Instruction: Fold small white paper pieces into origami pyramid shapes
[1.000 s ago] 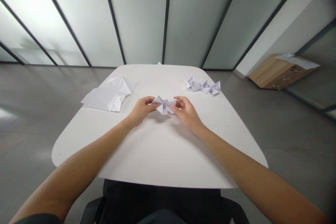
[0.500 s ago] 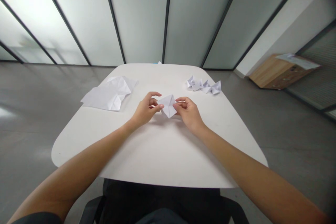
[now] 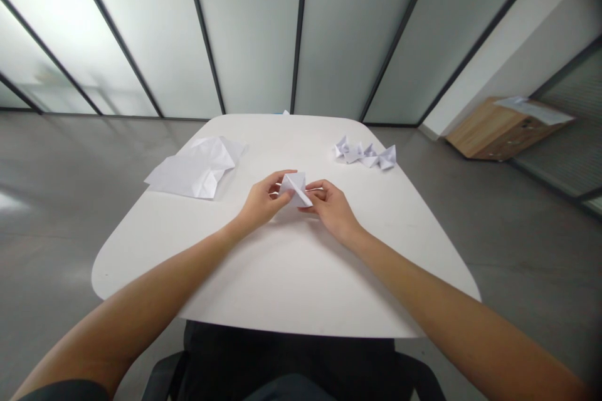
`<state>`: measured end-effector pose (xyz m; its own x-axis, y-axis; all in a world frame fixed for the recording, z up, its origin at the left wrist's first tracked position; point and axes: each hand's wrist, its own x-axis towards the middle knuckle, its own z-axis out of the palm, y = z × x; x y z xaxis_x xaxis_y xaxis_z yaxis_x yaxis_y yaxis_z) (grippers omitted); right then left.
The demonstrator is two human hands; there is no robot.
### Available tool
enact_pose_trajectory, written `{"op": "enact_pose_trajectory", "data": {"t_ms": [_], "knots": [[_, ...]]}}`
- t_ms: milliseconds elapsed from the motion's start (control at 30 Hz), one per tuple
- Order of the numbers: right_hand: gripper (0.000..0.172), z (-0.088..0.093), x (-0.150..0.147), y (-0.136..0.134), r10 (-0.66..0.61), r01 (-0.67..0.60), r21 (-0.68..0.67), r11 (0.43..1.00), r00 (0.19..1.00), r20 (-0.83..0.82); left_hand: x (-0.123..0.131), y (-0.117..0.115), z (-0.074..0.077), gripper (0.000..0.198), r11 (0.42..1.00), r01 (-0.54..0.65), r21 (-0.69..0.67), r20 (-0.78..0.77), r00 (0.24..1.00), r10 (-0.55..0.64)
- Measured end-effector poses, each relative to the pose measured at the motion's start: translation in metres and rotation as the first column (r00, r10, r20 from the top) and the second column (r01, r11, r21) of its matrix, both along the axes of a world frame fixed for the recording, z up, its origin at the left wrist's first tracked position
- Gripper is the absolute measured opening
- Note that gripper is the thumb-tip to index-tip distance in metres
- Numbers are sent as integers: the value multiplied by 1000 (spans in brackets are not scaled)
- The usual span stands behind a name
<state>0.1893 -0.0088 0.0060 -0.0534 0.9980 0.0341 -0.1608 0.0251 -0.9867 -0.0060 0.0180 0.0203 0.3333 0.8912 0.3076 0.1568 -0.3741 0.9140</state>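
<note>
The left hand (image 3: 263, 199) has its thumb pressed on the near face of a folded paper (image 3: 292, 183), the fingers curved round behind it, so the piece is pinched between them. The right hand (image 3: 333, 205) grips the same paper at its lower right edge with bent fingers; just how the thumb sits there I can't make out. The paper is held between the two hands, over the middle of the table, small, white and matt, with straight crisp edges and a narrow slanting fold running down its face to the lower right corner.

Bare forearms reach back from both wrists across the table (image 3: 301, 282), a smooth white top with rounded corners. Past the left hand lie thin white sheets (image 3: 190, 169), flat in part and creased into soft ridges at the right end. Beyond the right hand, near the table's right edge, sits a row of white folded pieces (image 3: 367, 155), all sharp peaks and facets, close together.

A black chair (image 3: 164, 376) shows below the near edge. Around us are a dull grey floor (image 3: 47, 213), frosted glass panels (image 3: 254, 31) in dark frames, and a wood-grained cabinet (image 3: 489, 128) off to the right.
</note>
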Motion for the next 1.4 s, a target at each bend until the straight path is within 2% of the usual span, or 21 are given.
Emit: {"op": "enact_pose_trajectory", "data": {"t_ms": [167,367,733,933,1200,1400], "knots": [[45,2,2,-1,7,-7,-13,1000,1000,-9,1,-3,4,50,991,-96,94,-126,986,108],[39,5,0,-3,31,-33,-39,999,997,-65,0,-6,7,41,969,-93,229,-193,971,139],[41,7,-1,-2,-22,22,-10,1000,1000,9,1,-8,9,43,973,-59,222,-190,976,102],[41,6,0,-3,39,-39,-10,999,999,4,-2,-7,12,54,970,-130,203,-163,973,165],[40,4,0,-4,104,-107,-60,992,993,-60,-5,-5,11,39,975,-69,213,-138,985,100],[39,5,0,-5,136,-141,-78,987,989,-62,-6,-3,9,41,980,-62,191,-132,987,88]]}}
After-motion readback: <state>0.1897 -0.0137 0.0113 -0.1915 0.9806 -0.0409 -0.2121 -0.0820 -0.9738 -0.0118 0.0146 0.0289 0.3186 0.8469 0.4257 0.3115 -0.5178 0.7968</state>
